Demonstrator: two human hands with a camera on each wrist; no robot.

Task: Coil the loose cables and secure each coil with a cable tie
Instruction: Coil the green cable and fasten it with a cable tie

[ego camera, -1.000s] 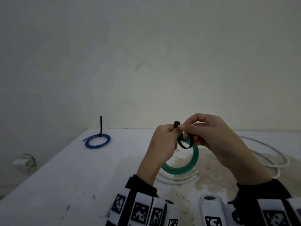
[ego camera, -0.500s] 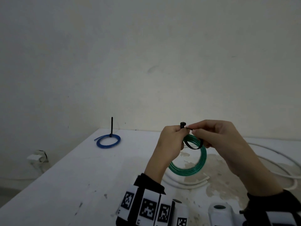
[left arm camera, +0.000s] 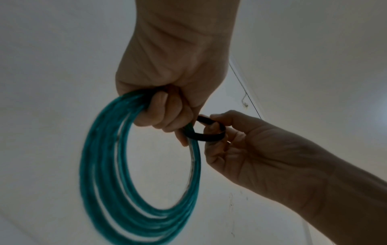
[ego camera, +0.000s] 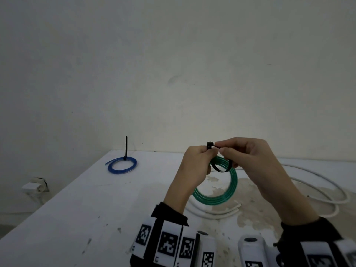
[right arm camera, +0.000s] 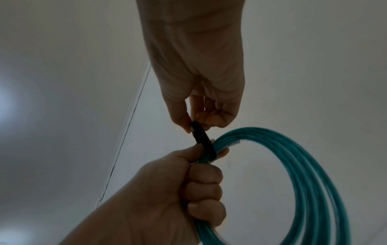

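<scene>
Cable tie (ego camera: pixel 219 169) tip hidden in fingers (ego camera: pixel 225 145)

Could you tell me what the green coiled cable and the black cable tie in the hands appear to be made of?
The green coiled cable looks like flexible plastic-sheathed wire: a glossy, slightly translucent jacket bending into smooth loops in the left hand; its core is not visible. The black cable tie looks like thin, flat, matt plastic, probably nylon, since the strap bends into a springy loop where the right hand pinches it.
</scene>
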